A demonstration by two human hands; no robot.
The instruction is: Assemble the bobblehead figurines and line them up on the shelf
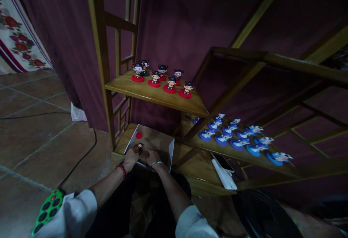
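Note:
An open cardboard box sits on the lower shelf at the bottom centre. Inside it lie a red disc and a small dark-haired figurine. My left hand, with a red bead bracelet at the wrist, is at the box's front left, its fingers closed right below the figurine; whether they grip it is too small to tell. To its right, my right hand, wearing a silver bangle, reaches over the front edge into the box. Its fingertips are too dim to make out.
Several figurines on red bases stand on the upper shelf. Blue figurines fill a shelf at right, above a phone and a white object. A cable and a green device are at left.

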